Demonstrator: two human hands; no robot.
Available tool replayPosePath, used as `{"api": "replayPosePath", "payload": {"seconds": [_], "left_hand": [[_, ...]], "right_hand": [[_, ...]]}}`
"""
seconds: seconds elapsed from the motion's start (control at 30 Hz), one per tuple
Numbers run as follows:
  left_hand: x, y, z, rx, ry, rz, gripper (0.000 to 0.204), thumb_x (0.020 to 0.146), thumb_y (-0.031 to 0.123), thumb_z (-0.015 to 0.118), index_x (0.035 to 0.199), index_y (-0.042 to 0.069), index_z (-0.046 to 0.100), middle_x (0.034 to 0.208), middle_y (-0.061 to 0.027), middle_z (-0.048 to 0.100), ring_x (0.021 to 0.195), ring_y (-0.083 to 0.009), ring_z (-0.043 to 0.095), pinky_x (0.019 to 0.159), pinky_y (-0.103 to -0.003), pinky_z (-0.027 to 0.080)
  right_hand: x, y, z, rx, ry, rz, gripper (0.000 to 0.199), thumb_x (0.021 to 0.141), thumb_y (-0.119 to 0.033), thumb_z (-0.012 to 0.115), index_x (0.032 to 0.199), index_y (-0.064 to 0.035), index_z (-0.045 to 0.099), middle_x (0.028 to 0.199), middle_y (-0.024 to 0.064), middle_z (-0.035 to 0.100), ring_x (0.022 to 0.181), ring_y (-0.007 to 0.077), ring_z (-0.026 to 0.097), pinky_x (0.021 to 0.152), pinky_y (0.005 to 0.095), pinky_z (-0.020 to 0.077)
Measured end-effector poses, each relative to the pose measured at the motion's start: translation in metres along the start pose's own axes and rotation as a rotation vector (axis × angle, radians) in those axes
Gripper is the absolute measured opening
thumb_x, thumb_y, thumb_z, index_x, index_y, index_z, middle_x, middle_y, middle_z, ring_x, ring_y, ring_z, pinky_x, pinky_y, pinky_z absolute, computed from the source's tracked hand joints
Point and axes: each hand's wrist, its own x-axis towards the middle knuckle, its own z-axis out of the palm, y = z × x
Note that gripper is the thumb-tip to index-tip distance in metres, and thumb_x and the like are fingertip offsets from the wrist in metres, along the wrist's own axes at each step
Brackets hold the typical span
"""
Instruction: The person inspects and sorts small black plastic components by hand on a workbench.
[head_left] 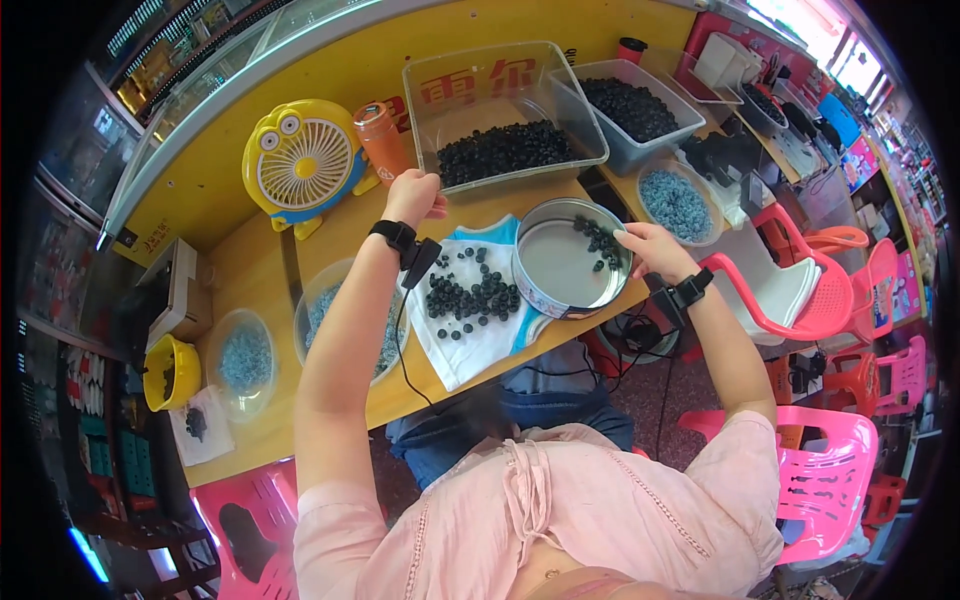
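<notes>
My right hand (655, 252) is closed on the right rim of a round, shallow metal pan (553, 262), thumb over the edge. Small dark round pieces (597, 240), like beads or berries, lie along the pan's right side. My left hand (414, 198) is closed beside the near left corner of a large clear plastic bin (592, 155); whatever its fingers hold is hidden. More dark pieces (480, 295) are spread on a white cloth with blue edging (440, 355), left of the pan. The bin contains a heap of similar dark pieces (505, 152).
A second bin of dark pieces (627, 108) and a bowl of pale blue bits (678, 203) stand right. Leftward are a yellow fan (303, 165), an orange bottle (380, 140), bowls of blue bits (245, 360) and a yellow bucket (172, 372). Pink chairs (825, 465) flank me.
</notes>
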Motion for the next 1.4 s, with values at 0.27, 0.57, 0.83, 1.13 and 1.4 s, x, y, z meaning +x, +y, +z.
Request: {"api": "replayPosePath", "payload": {"seconds": [0.27,0.57,0.83,1.13,1.4], "left_hand": [[-0.004,-0.012,-0.003,-0.01,0.02,0.032,0.021,0.087,0.012,0.047,0.093,-0.007,0.056,0.076,-0.0168,0.063,0.06,-0.0247,0.065,0.053,-0.036,0.058],[-0.019,-0.021,0.01,-0.031,0.001,0.062,0.037,0.09,0.01,0.044,0.124,-0.005,0.05,0.077,-0.0112,0.061,0.06,-0.0182,0.062,0.055,-0.032,0.057],[-0.029,-0.017,0.019,0.037,0.068,0.15,0.02,0.086,0.012,0.049,0.092,-0.007,0.053,0.067,-0.0156,0.063,0.055,-0.0237,0.066,0.053,-0.035,0.054],[-0.027,-0.013,0.011,-0.005,0.057,0.063,0.023,0.087,0.012,0.05,0.095,-0.008,0.054,0.071,-0.0159,0.063,0.056,-0.0239,0.066,0.053,-0.035,0.056],[-0.023,-0.011,0.013,-0.01,0.037,0.073,0.023,0.089,0.012,0.049,0.1,-0.007,0.055,0.074,-0.014,0.063,0.06,-0.0223,0.066,0.054,-0.035,0.058]], "right_hand": [[0.013,-0.077,-0.005,-0.4,0.304,-0.392,0.042,0.094,-0.032,0.061,0.123,-0.0012,0.061,0.092,0.0068,0.068,0.072,0.0088,0.063,0.065,0.0237,0.0501],[0.203,-0.156,0.042,-0.71,0.089,-0.392,0.05,0.091,-0.039,0.06,0.127,-0.0034,0.058,0.119,0.0138,0.064,0.098,0.0243,0.064,0.084,0.0346,0.0523],[0.29,-0.141,0.096,-0.97,0.454,-0.15,0.056,0.087,-0.048,0.061,0.122,-0.0047,0.059,0.123,0.0209,0.062,0.115,0.0356,0.058,0.098,0.0409,0.0447],[0.267,-0.152,0.157,-1.042,-0.258,-0.379,0.064,0.08,-0.042,0.068,0.133,-0.0086,0.055,0.132,0.0165,0.058,0.121,0.0302,0.055,0.104,0.0357,0.041],[0.235,-0.161,0.146,-0.602,-0.333,-0.079,0.058,0.072,-0.019,0.073,0.128,-0.0129,0.058,0.088,0.0036,0.063,0.064,0.0135,0.056,0.049,0.0294,0.0445]]}}
